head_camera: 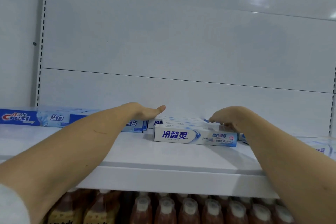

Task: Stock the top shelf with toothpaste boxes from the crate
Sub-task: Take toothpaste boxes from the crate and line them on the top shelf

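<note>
Smooth white metal top shelf carries flat rectangular cardboard toothpaste boxes; left hand lies flat beside them, fingers pressed together, while right hand rests curled atop the stack, its grip unclear.

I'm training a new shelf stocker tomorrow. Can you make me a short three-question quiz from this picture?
1. True or false: the blue Crest boxes lie at the left end of the top shelf.
2. What does the right hand rest on? A) a bottle B) the white toothpaste boxes C) nothing
3. What stands on the shelf below?

Key:
1. True.
2. B. The fingers lie on top of the white boxes; the left hand is flat and open beside them.
3. Rows of brown bottles with pale caps.
</note>
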